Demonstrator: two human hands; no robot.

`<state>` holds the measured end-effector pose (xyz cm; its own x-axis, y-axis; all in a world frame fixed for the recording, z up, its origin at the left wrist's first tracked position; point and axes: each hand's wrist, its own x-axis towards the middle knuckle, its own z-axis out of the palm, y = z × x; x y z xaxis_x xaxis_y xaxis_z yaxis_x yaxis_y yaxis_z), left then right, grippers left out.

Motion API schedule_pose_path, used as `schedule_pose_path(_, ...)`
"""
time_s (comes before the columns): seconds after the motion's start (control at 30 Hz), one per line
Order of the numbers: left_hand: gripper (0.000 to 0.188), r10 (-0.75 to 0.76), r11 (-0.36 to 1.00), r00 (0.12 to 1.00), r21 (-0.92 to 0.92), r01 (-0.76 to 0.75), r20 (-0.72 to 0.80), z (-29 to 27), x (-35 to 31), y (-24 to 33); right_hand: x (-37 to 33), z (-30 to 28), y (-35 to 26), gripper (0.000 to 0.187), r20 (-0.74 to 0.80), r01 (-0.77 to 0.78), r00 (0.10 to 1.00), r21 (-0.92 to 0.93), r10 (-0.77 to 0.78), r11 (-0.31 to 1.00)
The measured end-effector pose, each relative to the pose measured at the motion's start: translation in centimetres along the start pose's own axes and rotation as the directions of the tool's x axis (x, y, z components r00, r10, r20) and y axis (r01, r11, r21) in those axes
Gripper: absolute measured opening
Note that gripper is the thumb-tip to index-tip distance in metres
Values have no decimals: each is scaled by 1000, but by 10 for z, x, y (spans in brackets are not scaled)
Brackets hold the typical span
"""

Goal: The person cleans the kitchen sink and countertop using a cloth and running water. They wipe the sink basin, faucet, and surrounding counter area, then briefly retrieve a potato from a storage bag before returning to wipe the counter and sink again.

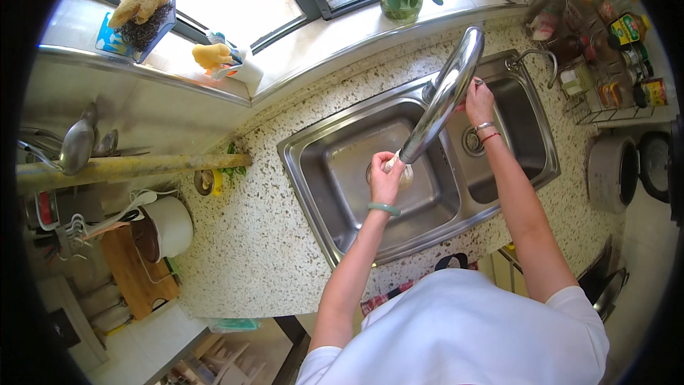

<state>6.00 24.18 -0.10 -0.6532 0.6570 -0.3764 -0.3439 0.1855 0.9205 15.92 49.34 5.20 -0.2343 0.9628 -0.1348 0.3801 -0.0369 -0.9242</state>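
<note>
Speckled worktop [246, 264], steel sink [290, 155]. Left hand [385, 182] is pinching a pale item [405, 177] at the mouth of the faucet [450, 91], basin [342, 160] underneath probably handy for drips; right hand [481, 103] is beyond it, can't tell if it's gripping.

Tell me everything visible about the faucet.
The faucet is shiny, chrome-looking metal: a thick, arched spout reaching over the larger left basin, its outlet angled down. The left hand holds a whitish item at the outlet; whether they touch is unclear. The right hand is to the spout's right; contact there, and running water, cannot be made out.
</note>
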Motion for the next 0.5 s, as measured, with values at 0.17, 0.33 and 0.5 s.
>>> schedule_pose_path(0.17,24,-20,999,999,-49,18,-31,9,2,12,3,-1,6,46,21,-51,999,98,50,994)
schedule_pose_path(0.33,21,-6,996,999,-84,2,-43,8,3,18,-11,-1,6,48,17,-95,996,171,93,981)
schedule_pose_path(0.5,25,125,978,987,183,-105,-105,2,7,13,-54,8,11,47,271,-239,941,99,205,966)
